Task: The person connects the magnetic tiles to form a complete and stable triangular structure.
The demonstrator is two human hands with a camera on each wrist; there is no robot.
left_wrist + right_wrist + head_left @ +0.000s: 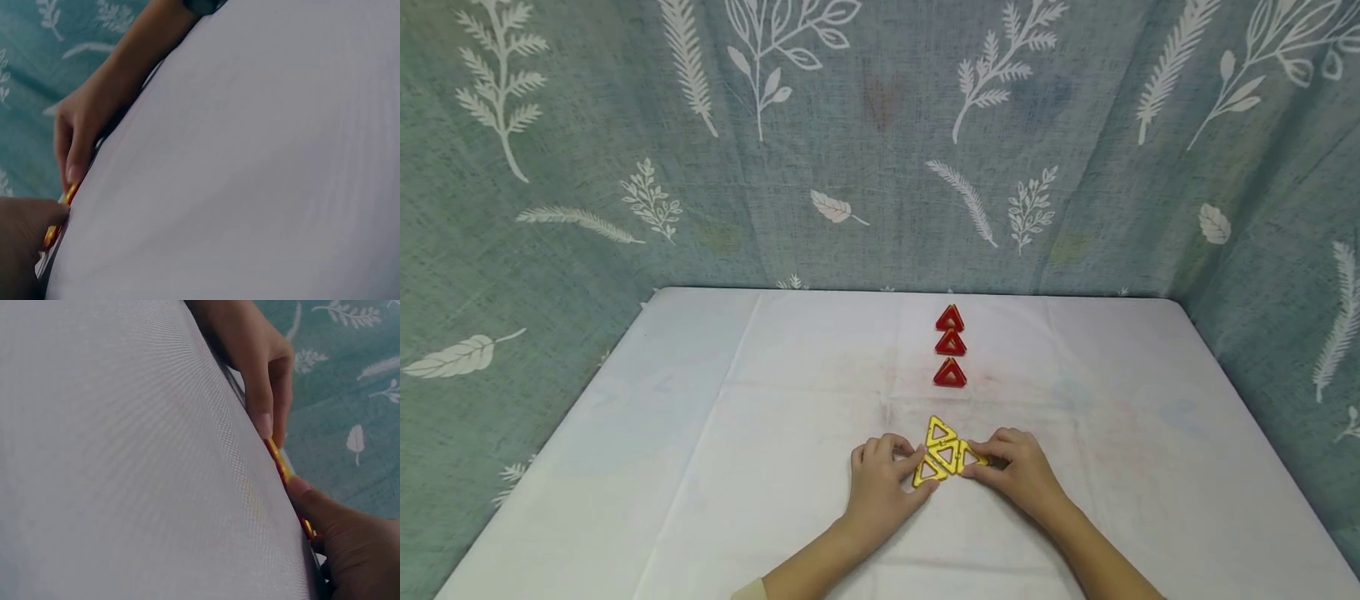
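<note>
Several yellow triangular magnetic tiles lie flat together on the white cloth in the head view: a middle tile with a top tile, a lower-left tile and a right tile around it, edge to edge. My left hand pinches the lower-left tile between thumb and index finger. On the opposite side, my right hand grips the right tile by its outer corner, thumb nearest me. Both wrist views show the tiles edge-on, as a thin orange-yellow strip between the hands.
Three red triangular pieces stand in a column farther back, beyond the yellow tiles. The white-covered table spreads to both sides. Leaf-patterned grey-green curtains hang behind and beside it.
</note>
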